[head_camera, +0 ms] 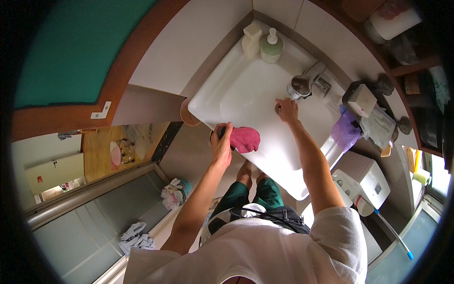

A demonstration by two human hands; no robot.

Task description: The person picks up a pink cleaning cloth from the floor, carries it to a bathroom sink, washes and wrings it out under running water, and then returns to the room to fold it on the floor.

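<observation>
My left hand (221,142) is closed around a dark object at the near-left edge of the white sink (241,96); only part of the object shows between thumb and fingers. Against that hand, over the rim, lies a crumpled red cloth (246,139). Inside the basin my right hand (288,110) reaches down, its fingertips at the round drain (278,108); whether it grips anything there cannot be told. Just beyond it stands the metal faucet (301,87). A green pump bottle (271,48) and a pale spray bottle (251,41) stand in the sink's far corner.
On the right of the sink are a purple plastic bag (345,131), a white box (362,100) and other packets. A white toilet tank or appliance (369,181) stands lower right. A bin with a plastic bag (172,194) and a grey cloth (136,237) lie lower left.
</observation>
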